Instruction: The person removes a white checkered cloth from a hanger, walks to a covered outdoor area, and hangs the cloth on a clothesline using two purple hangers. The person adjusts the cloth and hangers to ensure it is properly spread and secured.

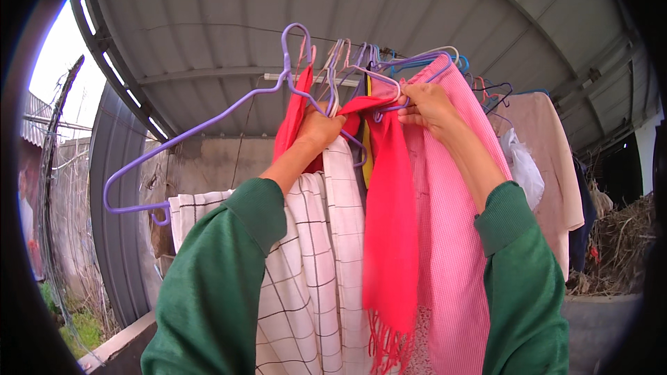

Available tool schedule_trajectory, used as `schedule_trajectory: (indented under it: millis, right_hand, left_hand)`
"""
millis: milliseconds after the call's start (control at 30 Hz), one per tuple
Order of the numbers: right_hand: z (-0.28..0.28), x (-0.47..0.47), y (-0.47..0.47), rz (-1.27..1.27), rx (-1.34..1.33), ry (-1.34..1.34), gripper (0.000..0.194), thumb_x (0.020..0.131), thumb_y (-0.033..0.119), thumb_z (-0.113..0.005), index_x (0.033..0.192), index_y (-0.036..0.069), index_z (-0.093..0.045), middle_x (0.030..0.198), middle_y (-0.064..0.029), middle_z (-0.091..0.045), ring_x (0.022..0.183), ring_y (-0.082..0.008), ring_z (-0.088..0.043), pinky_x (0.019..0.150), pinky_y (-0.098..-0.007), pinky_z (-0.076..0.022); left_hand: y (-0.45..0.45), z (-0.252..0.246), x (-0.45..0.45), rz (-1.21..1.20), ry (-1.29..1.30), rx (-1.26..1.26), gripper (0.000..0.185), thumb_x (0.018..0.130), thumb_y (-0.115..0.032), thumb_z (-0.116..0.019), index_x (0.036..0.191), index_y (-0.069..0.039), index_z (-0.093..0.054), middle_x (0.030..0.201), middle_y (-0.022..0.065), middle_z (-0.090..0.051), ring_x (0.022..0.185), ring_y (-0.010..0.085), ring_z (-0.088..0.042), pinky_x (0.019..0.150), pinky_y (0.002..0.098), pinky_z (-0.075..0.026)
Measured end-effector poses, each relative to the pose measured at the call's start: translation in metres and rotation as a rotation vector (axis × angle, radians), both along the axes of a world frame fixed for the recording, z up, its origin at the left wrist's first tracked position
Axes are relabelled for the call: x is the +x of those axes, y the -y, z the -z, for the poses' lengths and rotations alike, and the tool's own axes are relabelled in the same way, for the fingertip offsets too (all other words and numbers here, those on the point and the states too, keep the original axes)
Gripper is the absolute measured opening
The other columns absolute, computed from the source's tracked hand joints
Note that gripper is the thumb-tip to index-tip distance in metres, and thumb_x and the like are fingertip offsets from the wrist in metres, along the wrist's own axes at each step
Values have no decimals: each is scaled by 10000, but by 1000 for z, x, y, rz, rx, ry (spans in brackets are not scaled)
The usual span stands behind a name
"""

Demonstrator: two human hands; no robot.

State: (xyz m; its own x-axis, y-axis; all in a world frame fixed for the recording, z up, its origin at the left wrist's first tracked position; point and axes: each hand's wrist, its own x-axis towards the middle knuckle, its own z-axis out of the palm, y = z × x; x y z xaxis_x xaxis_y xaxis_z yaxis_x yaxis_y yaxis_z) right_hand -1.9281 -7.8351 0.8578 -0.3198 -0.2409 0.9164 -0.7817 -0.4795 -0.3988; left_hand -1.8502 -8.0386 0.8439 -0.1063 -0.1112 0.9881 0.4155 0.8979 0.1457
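Observation:
My left hand (320, 127) is closed round a gathered part of a red fringed scarf (391, 208), beside several hanger necks. The scarf's upper strip stretches from there to my right hand (430, 104). My right fingers pinch the end of a pale pink hanger (372, 74), close to the scarf; whether they hold cloth too is hard to see. Below, the scarf's fringed end hangs free. A large purple hanger (193, 129) extends to the left, with white checked cloth (299, 271) over its lower bar. Pink checked cloth (458, 208) hangs beneath my right hand.
More hangers (365, 54) crowd a line under the metal roof (333, 0). A beige garment (547, 166) and a white plastic bag (522, 166) hang at the right. Dry brush (615, 250) is piled behind a low wall. A grey metal sheet (117, 203) stands left.

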Motion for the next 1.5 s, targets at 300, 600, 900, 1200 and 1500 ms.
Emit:
schedule_trajectory:
  millis: [300, 600, 900, 1200, 1500]
  right_hand:
    - [3, 1, 5, 15, 27, 25, 196, 913, 196, -525, 778, 58, -561, 670, -13, -566, 558, -103, -577, 505, -235, -527]
    - [6, -11, 0, 73, 72, 58, 203, 910, 183, -510, 748, 72, -561, 658, -2, -554, 546, -90, -565, 493, -221, -503]
    - [17, 0, 14, -31, 51, 14, 145, 887, 154, -528, 822, 43, -595, 710, -23, -605, 557, -96, -585, 493, -218, -509]
    - [25, 13, 41, -51, -10, 8, 134, 873, 131, -590, 840, 1, -576, 773, -85, -642, 571, -130, -614, 481, -239, -533]
    - [37, 10, 59, 69, -203, -203, 81, 764, -10, -602, 798, -22, -530, 696, -113, -619, 574, -175, -640, 484, -284, -542]
  left_hand:
    - [-4, -8, 4, -68, -6, 29, 208, 761, -180, -645, 906, -33, -627, 870, 198, -656, 873, 354, -639, 760, 404, -496]
    - [2, -16, 8, -70, -4, 45, 245, 762, -197, -662, 965, -59, -651, 935, 153, -673, 891, 305, -648, 785, 389, -501]
    - [-25, -8, 17, 102, 103, 19, 222, 777, -138, -643, 989, -115, -704, 896, 86, -693, 813, 199, -656, 726, 321, -504]
    - [-38, -6, 27, 372, 375, -102, 218, 845, -121, -554, 1006, -67, -690, 818, -15, -643, 669, 59, -549, 553, 217, -429]
    - [-27, -12, 36, 561, 566, 28, 205, 870, -203, -634, 1040, -88, -639, 778, -10, -636, 554, 39, -531, 414, 191, -366]
